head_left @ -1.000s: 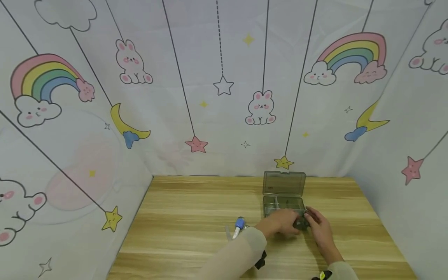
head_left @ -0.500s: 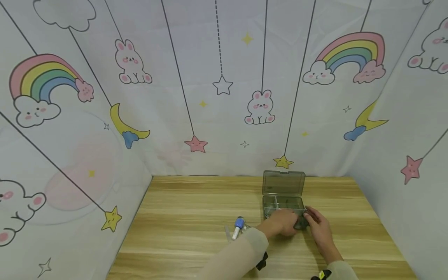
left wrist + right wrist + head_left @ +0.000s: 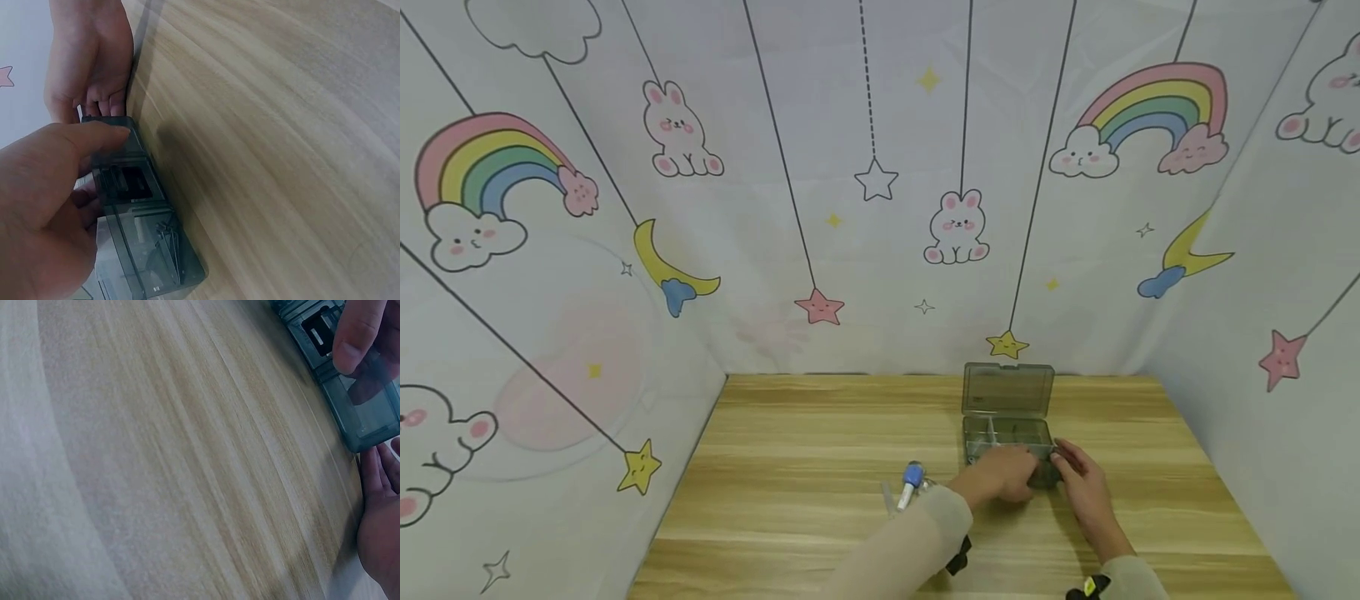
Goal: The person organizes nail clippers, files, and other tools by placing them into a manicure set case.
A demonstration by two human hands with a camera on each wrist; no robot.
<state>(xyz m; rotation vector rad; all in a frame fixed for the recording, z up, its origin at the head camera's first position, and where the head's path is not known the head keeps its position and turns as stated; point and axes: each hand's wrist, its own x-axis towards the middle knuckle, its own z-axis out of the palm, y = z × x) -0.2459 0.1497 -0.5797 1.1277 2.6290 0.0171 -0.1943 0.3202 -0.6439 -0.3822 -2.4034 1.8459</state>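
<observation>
A smoky clear compartment box [image 3: 1006, 431] stands on the table, its hinged lid [image 3: 1007, 389] raised at the back. My left hand [image 3: 1003, 475] reaches over the front right part of the box. In the right wrist view, its thumb [image 3: 357, 337] is outside the front wall while a fingertip shows through the plastic inside. Whether it pinches anything there is hidden. My right hand [image 3: 1088, 496] holds the box's right end, thumb near the front corner and fingers along the side. Thin metal pins [image 3: 167, 247] lie in the front left compartment.
Left of the box, a blue and white tube-shaped item [image 3: 911, 482] and a clear strip [image 3: 887, 498] lie partly behind the left sleeve [image 3: 917, 537]. A printed cloth wall [image 3: 880, 250] rises behind the wooden table [image 3: 805, 425] and at both sides.
Both hands and the box stay in nearly the same place. The head view shifts only slightly.
</observation>
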